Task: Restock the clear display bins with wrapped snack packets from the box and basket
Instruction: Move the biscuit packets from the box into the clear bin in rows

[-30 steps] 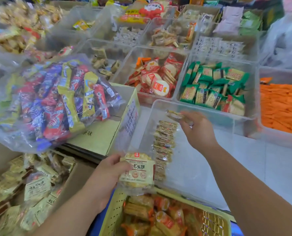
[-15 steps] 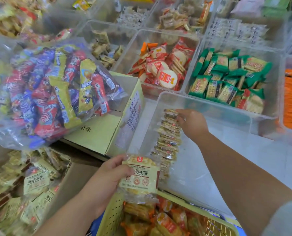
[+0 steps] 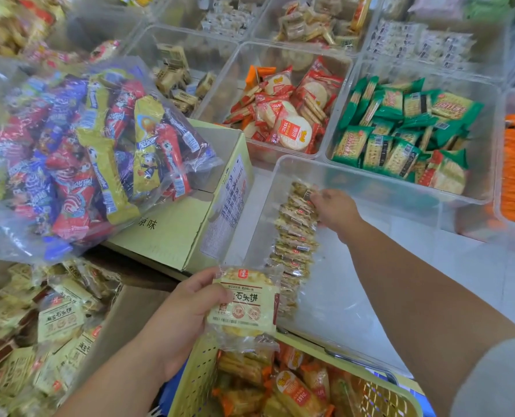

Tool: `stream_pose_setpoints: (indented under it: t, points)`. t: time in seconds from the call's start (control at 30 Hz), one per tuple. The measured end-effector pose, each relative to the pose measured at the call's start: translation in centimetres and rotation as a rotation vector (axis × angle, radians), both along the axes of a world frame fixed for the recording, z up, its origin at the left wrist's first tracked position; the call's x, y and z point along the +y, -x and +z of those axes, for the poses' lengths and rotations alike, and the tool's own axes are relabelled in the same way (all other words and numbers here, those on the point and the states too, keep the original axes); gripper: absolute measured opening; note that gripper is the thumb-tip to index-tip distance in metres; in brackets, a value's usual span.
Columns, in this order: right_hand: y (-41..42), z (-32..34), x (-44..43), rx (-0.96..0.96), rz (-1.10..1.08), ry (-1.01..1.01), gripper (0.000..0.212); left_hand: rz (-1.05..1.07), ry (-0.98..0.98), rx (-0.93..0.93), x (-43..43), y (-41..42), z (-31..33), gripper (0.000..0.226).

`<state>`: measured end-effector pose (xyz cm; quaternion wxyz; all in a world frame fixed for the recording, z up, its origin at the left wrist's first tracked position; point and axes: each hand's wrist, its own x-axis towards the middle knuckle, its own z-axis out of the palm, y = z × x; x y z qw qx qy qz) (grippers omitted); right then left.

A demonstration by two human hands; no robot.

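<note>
Pale yellow crinkly-film biscuit packet point(image 3: 244, 302) is up over the yellow perforated plastic basket point(image 3: 196, 383), its left edge pinched between thumb and fingers of the left hand point(image 3: 184, 320). It looks light, slick and probably brittle inside, so grip the flat faces gently, not the frilly seam. Right hand point(image 3: 336, 210) curls its fingers onto the far-end packet point(image 3: 303, 189) of the upright row of matching packets point(image 3: 295, 242) in the clear plastic bin point(image 3: 370, 182).

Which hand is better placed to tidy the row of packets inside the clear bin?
Probably the right hand: it is inside the clear bin, touching the row of packets. The left hand grips a yellow packet outside.
</note>
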<state>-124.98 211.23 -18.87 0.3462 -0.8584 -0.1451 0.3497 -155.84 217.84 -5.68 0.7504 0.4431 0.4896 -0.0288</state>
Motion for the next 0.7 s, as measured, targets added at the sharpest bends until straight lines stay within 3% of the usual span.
stream_pose_setpoints:
  t: [0.23,0.33,0.5,0.7]
  points:
    - [0.4,-0.2,0.8,0.256,-0.164,-0.050,0.061,-0.011,0.014,-0.021,0.0,0.3,-0.4,0.027]
    - [0.2,-0.5,0.9,0.169,-0.044,-0.050,0.051,0.001,0.015,-0.016,0.1,0.4,-0.5,0.030]
    - [0.4,0.2,1.1,-0.067,0.171,0.115,0.060,0.055,0.008,0.026,-0.3,0.2,-0.3,0.044]
    - [2.7,2.4,-1.0,-0.133,0.019,0.096,0.074,0.197,0.007,-0.005,-0.7,0.6,-0.3,0.042]
